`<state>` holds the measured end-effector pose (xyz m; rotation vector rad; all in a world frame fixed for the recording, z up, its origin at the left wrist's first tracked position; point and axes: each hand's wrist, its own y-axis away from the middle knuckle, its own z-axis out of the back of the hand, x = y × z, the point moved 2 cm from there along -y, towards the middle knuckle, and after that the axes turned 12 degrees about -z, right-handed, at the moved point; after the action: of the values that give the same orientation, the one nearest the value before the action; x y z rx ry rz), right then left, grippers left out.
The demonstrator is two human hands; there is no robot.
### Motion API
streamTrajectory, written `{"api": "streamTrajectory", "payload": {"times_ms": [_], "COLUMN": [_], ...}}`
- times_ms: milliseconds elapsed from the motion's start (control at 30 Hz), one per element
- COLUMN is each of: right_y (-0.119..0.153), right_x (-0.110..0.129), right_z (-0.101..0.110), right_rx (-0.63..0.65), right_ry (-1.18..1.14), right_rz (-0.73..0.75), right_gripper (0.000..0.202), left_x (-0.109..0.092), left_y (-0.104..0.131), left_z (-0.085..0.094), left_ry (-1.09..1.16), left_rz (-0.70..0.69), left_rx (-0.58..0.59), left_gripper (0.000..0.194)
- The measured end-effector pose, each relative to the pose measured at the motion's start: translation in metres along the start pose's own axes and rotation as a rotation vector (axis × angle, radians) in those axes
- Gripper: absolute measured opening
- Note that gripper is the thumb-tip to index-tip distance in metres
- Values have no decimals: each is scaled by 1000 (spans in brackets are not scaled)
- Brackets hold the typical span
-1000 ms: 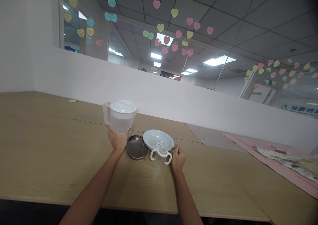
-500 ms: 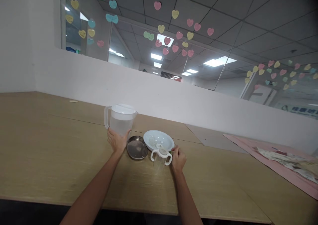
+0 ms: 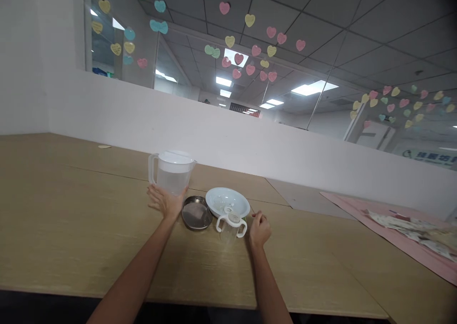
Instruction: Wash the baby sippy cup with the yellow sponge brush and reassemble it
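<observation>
A clear plastic pitcher [image 3: 173,178] with a white lid and a handle on its left stands upright on the table. My left hand [image 3: 166,202] is at its lower front, fingers spread and thumb against or close by its right side. To the right is a round, shallow metal pan [image 3: 196,213]. Beside that sits a pale plate [image 3: 237,206] with small clear and white pieces in it. A clear baby bottle [image 3: 228,232] with two white handles stands in front of the plate. My right hand [image 3: 260,229], fingers curled in, rests just right of the bottle, apart from it.
The wooden table [image 3: 107,228] meets a low white wall [image 3: 214,133] with glass above. A pink cloth [image 3: 357,212] with crumpled items [image 3: 410,228] lies at the right. A small flat piece [image 3: 104,146] lies at the back left.
My left hand's fingers have spread away from the pitcher. My right hand has shifted slightly right, away from the plate and bottle. The vessels stay in place.
</observation>
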<state>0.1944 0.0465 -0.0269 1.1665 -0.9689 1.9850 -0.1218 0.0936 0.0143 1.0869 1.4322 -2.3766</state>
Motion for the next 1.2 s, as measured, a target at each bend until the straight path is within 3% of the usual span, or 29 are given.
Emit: {"api": "streamTrajectory", "payload": {"times_ms": [100,200,300,433,533,667,1200], "right_y": [-1,-1,-2,-5,-6,-5,6], "right_x": [-1,0,-1,-7,-11,-12,2], "right_z": [-2,-3,-6,-9,-13,-16,-12], "right_rx": [8,6,10,5,35,74,251], "right_ry": [12,30,98,214,320,398,609], "right_rz": [-4,26,40,39,16,54,162], "right_gripper": [52,52,48,39,39,38,22], "left_x": [-21,-45,-64,-67,-63,-62,-65], "left_y": [4,13,30,55,64,64,64], "left_z": [14,21,10,-16,-30,-35,-39], "left_ry": [-38,32,141,149,96,54,38], "left_rz": [-36,-311,-631,-836,-873,-889,-862], "left_rx": [-131,-126,134,494,633,705,678], "left_gripper": [114,84,50,43,45,42,38]}}
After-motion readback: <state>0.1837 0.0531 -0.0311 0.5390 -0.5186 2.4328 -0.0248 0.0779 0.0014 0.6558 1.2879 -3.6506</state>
